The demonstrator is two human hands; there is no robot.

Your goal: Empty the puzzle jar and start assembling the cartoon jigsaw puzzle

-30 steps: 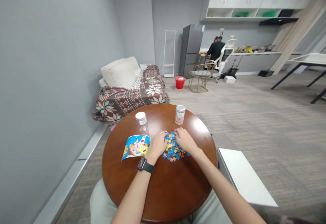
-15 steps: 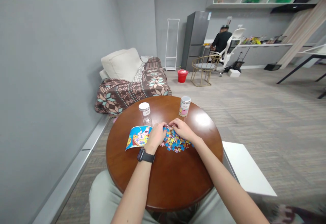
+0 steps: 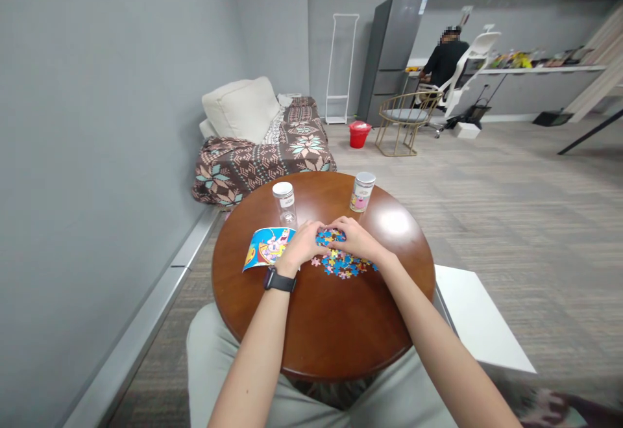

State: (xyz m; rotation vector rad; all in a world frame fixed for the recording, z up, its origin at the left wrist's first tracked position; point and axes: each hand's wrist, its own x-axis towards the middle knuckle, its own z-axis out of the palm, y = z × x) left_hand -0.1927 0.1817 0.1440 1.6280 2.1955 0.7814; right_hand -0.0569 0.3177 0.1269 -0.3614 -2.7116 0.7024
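A heap of small coloured puzzle pieces [image 3: 343,264] lies in the middle of the round brown table [image 3: 331,330]. My left hand [image 3: 304,244], with a dark watch on its wrist, cups the heap's left side with its fingers curled. My right hand [image 3: 353,236] curls over the far right side, and the fingertips of both hands meet at the top of the heap. A cartoon picture sheet [image 3: 267,247] lies just left of my left hand.
Behind the heap stand a clear jar with a white lid [image 3: 285,203] and a printed jar with a white lid [image 3: 362,191]. A white bench [image 3: 479,324] is at the right, a blanket-covered sofa [image 3: 265,152] beyond. Far off, a person [image 3: 445,58] sits at a counter.
Both hands have drawn together over the far side of the puzzle heap until their fingertips meet. The camera has tilted down and shifted, so the table sits higher in view.
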